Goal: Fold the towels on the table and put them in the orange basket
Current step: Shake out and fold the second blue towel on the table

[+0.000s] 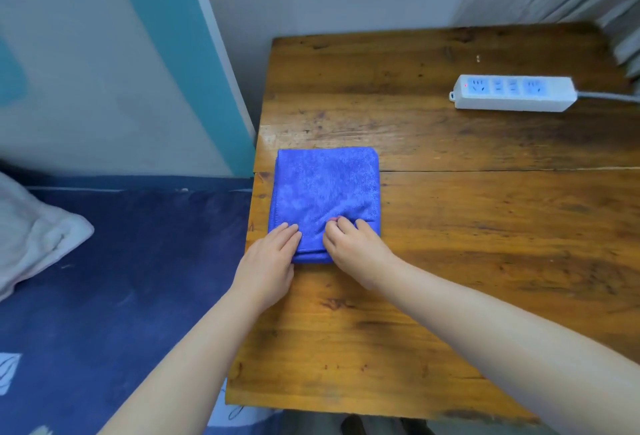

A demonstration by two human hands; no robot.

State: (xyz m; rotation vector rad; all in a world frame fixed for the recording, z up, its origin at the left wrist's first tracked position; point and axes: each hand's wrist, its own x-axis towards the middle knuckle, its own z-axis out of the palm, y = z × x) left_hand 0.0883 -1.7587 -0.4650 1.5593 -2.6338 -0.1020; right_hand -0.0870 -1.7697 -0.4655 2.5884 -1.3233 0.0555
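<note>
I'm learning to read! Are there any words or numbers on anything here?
None can be read.
Power strip: only sockets and a red light, no print that shows.
Towel: plain blue, no label showing.
Table: bare wood, no writing.

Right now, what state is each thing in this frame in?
blue towel: folded into a rectangle, lying flat near the table's left edge.
left hand: fingers straight, pressing the towel's near edge.
right hand: fingers curled, pinching the towel's top layer.
power strip: red light on, nothing plugged in.
wooden table: bears the towel and strip.
</note>
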